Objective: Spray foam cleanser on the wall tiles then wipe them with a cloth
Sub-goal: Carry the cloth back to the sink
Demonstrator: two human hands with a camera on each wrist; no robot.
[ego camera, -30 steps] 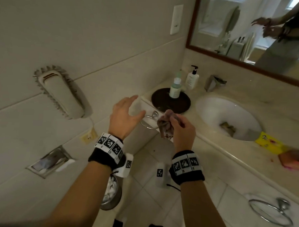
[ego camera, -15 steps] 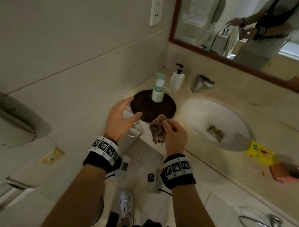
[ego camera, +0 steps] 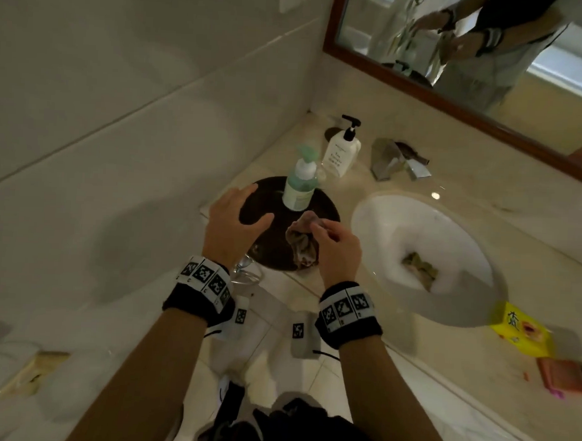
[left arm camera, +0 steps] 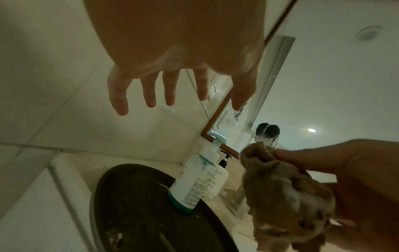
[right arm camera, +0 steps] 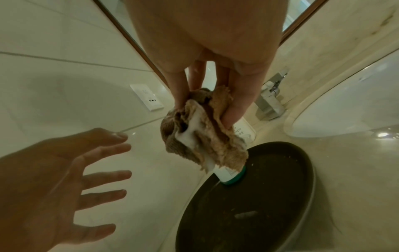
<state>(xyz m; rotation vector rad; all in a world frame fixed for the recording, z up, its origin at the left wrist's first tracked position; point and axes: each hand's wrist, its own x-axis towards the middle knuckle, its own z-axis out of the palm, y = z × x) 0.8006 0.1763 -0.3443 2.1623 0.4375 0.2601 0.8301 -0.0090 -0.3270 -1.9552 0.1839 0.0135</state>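
My right hand (ego camera: 332, 237) pinches a crumpled brown cloth (ego camera: 303, 242) smeared with white foam (right arm camera: 192, 134), held above the dark round tray (ego camera: 327, 208). The cloth (left arm camera: 278, 185) hangs from my fingertips (right arm camera: 233, 112). My left hand (ego camera: 236, 218) hovers open, fingers spread (left arm camera: 149, 95), just left of the cloth and holds nothing. A green-capped foam cleanser pump bottle (ego camera: 299, 184) stands upright on the tray, beyond both hands. The pale wall tiles (ego camera: 137, 113) rise to the left.
A white pump bottle (ego camera: 341, 149) stands behind the tray near the corner. The sink basin (ego camera: 383, 224) with foam lies to the right, a faucet (ego camera: 395, 158) behind it. A yellow box (ego camera: 518, 328) sits on the counter edge. A mirror (ego camera: 474, 45) hangs above.
The view has swung right and down, away from the wall fixtures. Both hands have moved over the tray, nearer the cleanser bottle; the right still pinches the cloth.
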